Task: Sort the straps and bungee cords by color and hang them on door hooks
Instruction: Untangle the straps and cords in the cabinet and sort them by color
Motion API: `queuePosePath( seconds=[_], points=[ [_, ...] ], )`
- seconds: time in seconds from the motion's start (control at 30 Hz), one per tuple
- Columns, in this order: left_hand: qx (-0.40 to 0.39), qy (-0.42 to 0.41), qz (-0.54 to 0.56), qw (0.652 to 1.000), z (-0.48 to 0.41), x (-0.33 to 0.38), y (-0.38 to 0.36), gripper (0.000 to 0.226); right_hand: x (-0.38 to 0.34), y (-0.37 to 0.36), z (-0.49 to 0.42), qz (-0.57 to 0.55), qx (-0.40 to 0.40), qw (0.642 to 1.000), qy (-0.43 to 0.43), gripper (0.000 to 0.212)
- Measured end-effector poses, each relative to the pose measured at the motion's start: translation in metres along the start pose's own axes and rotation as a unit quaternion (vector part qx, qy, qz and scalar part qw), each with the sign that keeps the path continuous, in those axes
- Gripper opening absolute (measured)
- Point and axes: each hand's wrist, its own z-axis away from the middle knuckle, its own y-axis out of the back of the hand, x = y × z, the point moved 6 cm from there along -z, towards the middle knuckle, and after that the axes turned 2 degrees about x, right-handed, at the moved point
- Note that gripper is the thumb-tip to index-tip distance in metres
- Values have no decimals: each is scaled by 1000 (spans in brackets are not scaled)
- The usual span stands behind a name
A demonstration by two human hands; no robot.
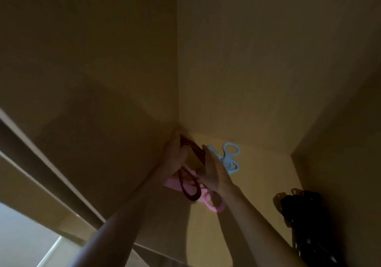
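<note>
A dark red bungee cord [190,186] is bunched in a dim yellow corner. My left hand [175,155] grips its upper loops close to the corner. The cord's lower loops hang over a pink strap [208,200] that lies beneath. My right hand [210,170] is held just right of the red cord with its fingers fairly straight; whether it touches the cord is unclear. A light blue strap [231,157] with round loops lies to the right, partly hidden behind my right hand.
A bundle of black straps [303,211] sits at the lower right against the yellow side panel [340,163]. A pale door edge or frame [51,163] runs diagonally at the left. The light is dim.
</note>
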Motion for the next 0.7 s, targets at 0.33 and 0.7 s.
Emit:
queuePosePath(
  seconds=[0.33,0.7],
  points=[
    [10,-60,24,998,3,19,16,27,33,-6,0,-34,-11,996,-78,58],
    [-66,-26,-6,997,-2,10,6,18,-21,39,-19,-366,133,921,-9,18]
  ],
)
